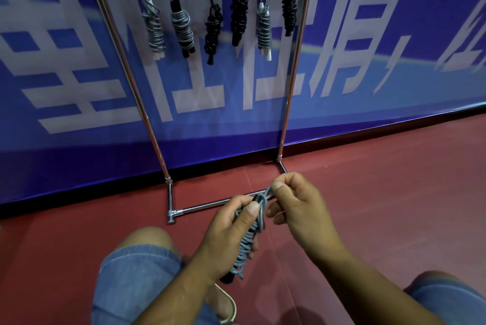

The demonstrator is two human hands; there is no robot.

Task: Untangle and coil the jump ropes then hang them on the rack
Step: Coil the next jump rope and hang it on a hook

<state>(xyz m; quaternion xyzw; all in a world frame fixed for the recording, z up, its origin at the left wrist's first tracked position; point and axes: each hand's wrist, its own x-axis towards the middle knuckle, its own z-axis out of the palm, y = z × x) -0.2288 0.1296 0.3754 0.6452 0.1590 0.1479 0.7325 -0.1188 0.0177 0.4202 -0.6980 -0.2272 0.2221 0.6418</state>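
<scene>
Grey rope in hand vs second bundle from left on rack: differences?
The held rope is gripped by the left hand, low; the hung bundle dangles from the rack. The right hand pinches the held rope's top loop; the hung bundle is untouched. Both: grey cord wound round black handles.

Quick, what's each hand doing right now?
The left hand grips the coiled grey rope.
The right hand pinches a strand of the rope at the top of the coil.
</scene>
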